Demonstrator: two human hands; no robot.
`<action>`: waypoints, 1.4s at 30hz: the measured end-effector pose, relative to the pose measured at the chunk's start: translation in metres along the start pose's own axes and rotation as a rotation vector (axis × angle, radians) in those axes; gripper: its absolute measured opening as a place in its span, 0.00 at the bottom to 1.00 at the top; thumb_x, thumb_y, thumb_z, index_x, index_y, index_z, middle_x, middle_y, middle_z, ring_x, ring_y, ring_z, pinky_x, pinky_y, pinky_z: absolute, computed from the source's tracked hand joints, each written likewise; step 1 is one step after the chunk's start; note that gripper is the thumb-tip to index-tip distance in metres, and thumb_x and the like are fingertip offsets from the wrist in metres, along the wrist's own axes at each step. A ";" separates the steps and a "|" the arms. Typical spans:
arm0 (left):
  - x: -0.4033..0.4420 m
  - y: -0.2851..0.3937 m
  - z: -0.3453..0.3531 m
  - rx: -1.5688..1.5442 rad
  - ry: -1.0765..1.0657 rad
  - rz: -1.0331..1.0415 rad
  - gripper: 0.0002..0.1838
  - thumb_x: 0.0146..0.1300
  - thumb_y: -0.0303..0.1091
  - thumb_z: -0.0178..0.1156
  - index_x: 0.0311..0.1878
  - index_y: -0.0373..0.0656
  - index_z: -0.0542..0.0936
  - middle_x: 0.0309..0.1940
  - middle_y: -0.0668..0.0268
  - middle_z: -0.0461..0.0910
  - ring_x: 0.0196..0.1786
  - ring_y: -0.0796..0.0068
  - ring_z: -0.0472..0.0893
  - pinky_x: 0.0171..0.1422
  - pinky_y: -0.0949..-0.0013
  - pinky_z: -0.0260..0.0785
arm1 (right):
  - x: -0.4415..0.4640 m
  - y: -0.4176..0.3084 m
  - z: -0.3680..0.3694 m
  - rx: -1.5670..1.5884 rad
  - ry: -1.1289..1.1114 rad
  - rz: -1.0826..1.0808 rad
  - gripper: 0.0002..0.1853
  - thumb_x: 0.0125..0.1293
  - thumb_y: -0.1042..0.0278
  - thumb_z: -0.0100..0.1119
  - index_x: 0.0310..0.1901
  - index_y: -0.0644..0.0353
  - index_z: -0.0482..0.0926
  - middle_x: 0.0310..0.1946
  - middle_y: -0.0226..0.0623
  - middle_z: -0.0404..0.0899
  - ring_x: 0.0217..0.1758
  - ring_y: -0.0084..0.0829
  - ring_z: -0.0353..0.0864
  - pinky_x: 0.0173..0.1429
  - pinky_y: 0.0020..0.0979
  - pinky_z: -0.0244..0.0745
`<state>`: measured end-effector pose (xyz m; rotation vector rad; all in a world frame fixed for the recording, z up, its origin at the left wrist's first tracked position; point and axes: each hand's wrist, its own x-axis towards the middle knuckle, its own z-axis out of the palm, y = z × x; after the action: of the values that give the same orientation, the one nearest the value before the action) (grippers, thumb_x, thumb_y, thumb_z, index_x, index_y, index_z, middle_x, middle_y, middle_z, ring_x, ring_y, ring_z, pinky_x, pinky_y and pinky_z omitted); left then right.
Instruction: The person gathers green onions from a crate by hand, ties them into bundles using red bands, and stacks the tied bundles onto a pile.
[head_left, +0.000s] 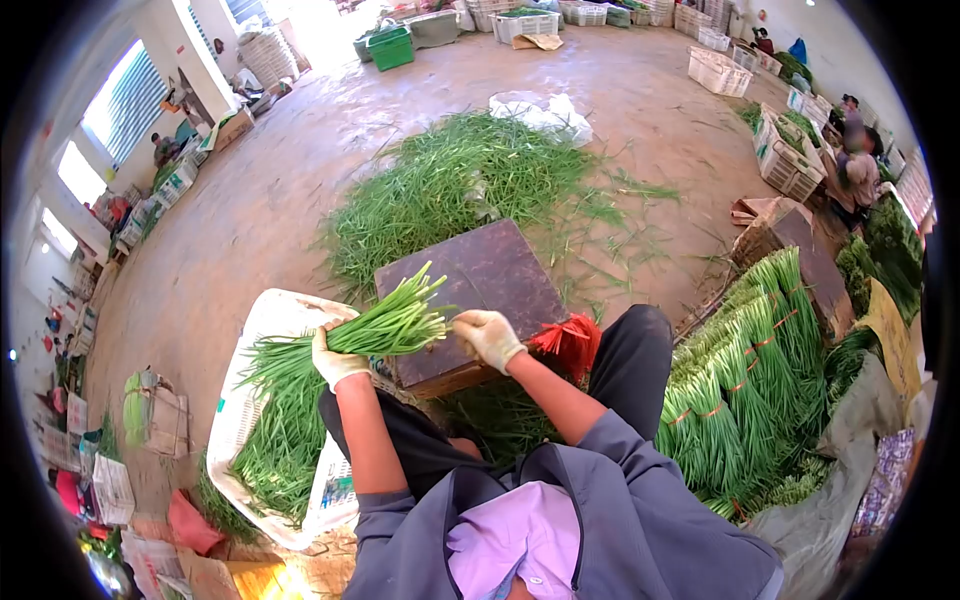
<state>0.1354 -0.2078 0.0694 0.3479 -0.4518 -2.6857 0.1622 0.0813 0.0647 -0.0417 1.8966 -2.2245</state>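
Head camera view, with the brown box (480, 268) as the dial's centre: the bunch of long green stalks (392, 322) lies at 8 to 9 o'clock, raised in the gloved left hand (342, 360), whose fingers are wrapped around its middle. Its paler ends fan towards 2 o'clock, its thin dark ends droop over the white plastic crate (226, 410) at 8 o'clock. The gloved right hand (488, 338) has thumb and forefinger drawn nearly together beside the pale ends; whether they pinch a stalk, I cannot tell. Red strands (568, 342) hang at 4 o'clock, banded bundles (745, 385) stand farther out that way, and a loose green heap (455, 185) spreads at 12. The bunch should be light, springy at the pale ends, limp at the thin ones, and easily bruised or snapped; stalks may slide past each other, so a snug, gentle, full-hand grip mid-length seems best.
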 end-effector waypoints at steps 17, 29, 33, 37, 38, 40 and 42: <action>-0.002 -0.021 -0.005 -0.008 -0.002 0.022 0.13 0.71 0.42 0.50 0.32 0.45 0.74 0.32 0.65 0.78 0.42 0.60 0.78 0.56 0.49 0.71 | -0.025 -0.045 0.033 0.224 -0.062 0.079 0.17 0.70 0.63 0.59 0.57 0.61 0.76 0.25 0.33 0.79 0.19 0.22 0.75 0.22 0.25 0.68; -0.020 -0.036 0.010 0.015 0.043 0.059 0.15 0.71 0.44 0.50 0.34 0.43 0.76 0.35 0.61 0.80 0.41 0.59 0.78 0.53 0.49 0.73 | -0.026 -0.032 0.048 0.125 0.153 -0.003 0.11 0.73 0.60 0.58 0.40 0.60 0.76 0.20 0.33 0.77 0.14 0.22 0.72 0.16 0.25 0.64; -0.033 -0.051 0.022 -0.004 0.111 0.014 0.14 0.70 0.44 0.52 0.33 0.44 0.75 0.33 0.61 0.79 0.41 0.57 0.78 0.53 0.50 0.72 | -0.021 -0.035 0.042 0.120 -0.056 0.112 0.11 0.70 0.59 0.61 0.41 0.60 0.78 0.21 0.34 0.78 0.14 0.24 0.73 0.16 0.26 0.63; -0.027 -0.056 0.016 -0.014 0.064 0.011 0.14 0.70 0.44 0.52 0.34 0.44 0.75 0.32 0.60 0.78 0.40 0.58 0.77 0.54 0.51 0.71 | -0.014 -0.025 0.037 0.241 -0.055 0.174 0.12 0.70 0.59 0.62 0.38 0.59 0.78 0.20 0.33 0.77 0.13 0.23 0.72 0.15 0.25 0.61; -0.027 -0.055 0.015 -0.004 0.056 0.002 0.14 0.70 0.44 0.52 0.34 0.43 0.75 0.32 0.60 0.78 0.40 0.57 0.77 0.54 0.51 0.71 | -0.015 -0.022 0.034 0.224 -0.042 0.180 0.12 0.70 0.59 0.62 0.37 0.59 0.78 0.20 0.33 0.77 0.13 0.23 0.72 0.15 0.25 0.61; -0.020 -0.055 0.005 0.006 0.051 -0.002 0.14 0.70 0.44 0.51 0.34 0.43 0.75 0.32 0.60 0.78 0.40 0.57 0.77 0.54 0.51 0.71 | -0.020 -0.025 0.030 0.248 -0.010 0.185 0.11 0.72 0.61 0.59 0.35 0.59 0.79 0.18 0.32 0.75 0.12 0.22 0.67 0.15 0.25 0.58; -0.018 -0.055 0.002 -0.050 0.032 -0.085 0.16 0.71 0.45 0.50 0.35 0.43 0.75 0.33 0.58 0.79 0.40 0.56 0.77 0.53 0.50 0.72 | -0.020 -0.027 0.025 0.363 0.056 0.190 0.09 0.71 0.63 0.60 0.36 0.59 0.79 0.19 0.33 0.75 0.11 0.21 0.67 0.14 0.25 0.56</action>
<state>0.1316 -0.1516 0.0548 0.4031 -0.3682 -2.7641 0.1814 0.0647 0.0971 0.2499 1.4247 -2.4148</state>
